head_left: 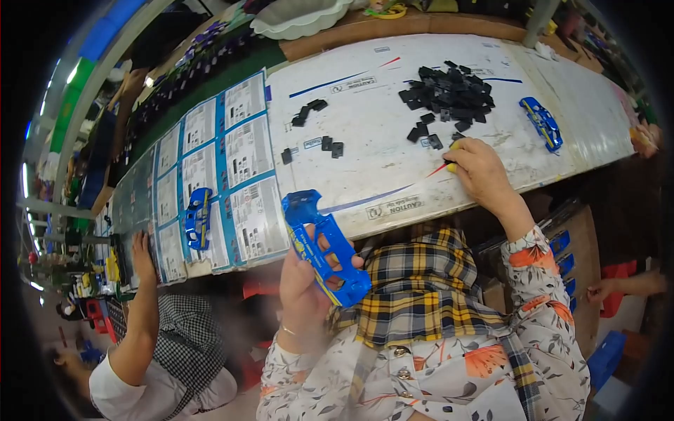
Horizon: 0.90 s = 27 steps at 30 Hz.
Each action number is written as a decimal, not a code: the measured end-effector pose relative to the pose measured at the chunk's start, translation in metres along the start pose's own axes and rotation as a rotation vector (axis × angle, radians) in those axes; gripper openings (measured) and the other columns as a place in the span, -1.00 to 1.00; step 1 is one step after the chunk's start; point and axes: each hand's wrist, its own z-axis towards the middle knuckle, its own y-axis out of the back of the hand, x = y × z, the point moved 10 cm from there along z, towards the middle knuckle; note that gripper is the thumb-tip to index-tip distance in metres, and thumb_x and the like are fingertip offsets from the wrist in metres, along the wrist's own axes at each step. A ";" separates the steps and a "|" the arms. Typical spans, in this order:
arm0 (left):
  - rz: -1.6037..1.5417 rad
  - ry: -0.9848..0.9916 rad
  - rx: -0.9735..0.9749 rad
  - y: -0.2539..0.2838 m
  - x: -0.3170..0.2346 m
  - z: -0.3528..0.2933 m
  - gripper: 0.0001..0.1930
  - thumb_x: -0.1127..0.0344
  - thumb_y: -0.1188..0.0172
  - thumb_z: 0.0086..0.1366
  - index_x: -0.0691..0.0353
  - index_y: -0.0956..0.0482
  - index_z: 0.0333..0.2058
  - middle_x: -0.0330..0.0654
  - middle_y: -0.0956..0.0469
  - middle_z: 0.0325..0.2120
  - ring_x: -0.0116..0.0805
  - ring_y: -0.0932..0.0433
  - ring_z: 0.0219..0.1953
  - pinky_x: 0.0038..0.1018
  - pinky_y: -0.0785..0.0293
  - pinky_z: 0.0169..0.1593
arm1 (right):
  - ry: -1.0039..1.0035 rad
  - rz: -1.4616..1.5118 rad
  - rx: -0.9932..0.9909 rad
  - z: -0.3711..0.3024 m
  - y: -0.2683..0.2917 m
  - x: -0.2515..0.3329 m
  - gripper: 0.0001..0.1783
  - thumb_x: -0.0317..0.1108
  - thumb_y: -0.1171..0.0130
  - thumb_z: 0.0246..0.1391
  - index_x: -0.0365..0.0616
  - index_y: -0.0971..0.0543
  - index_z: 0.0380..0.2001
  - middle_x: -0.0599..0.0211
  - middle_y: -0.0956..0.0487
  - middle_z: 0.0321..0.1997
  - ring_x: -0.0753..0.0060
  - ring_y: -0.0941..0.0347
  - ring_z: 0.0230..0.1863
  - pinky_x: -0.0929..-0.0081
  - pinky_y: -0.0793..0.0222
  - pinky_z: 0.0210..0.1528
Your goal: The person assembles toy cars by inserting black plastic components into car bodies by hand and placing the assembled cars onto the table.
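My left hand (298,284) is closed around a blue plastic toy car body (324,258) with yellow markings, held tilted off the table's front edge, its openings in view. At the table's middle, my right hand (482,170) pinches a small black plastic piece (448,162) that its fingers mostly cover. Yellow coverings show on those fingertips. Just beyond this hand lies a loose pile of flat black pieces (449,95). A few more black pieces (327,144) are scattered farther left.
Blue toy cars lie at the right (541,124) and on printed sheets (242,151) at the left (197,219). A co-worker's hand (142,256) rests at the far left edge; other people's hands show at right. A pale scalloped tray (298,19) stands behind the table (393,154).
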 end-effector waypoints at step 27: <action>-0.016 0.122 -0.136 -0.006 0.011 0.000 -0.47 0.12 -0.20 0.15 0.32 -0.26 -0.02 -0.07 -0.52 -0.28 -0.20 -0.57 -0.27 -0.37 -0.55 -0.20 | -0.312 1.122 0.397 0.032 -0.073 0.135 -0.90 -0.55 -0.08 -0.01 -0.27 -0.50 -0.35 0.41 -0.48 -0.39 0.73 -0.37 -0.43 0.74 -0.31 -0.38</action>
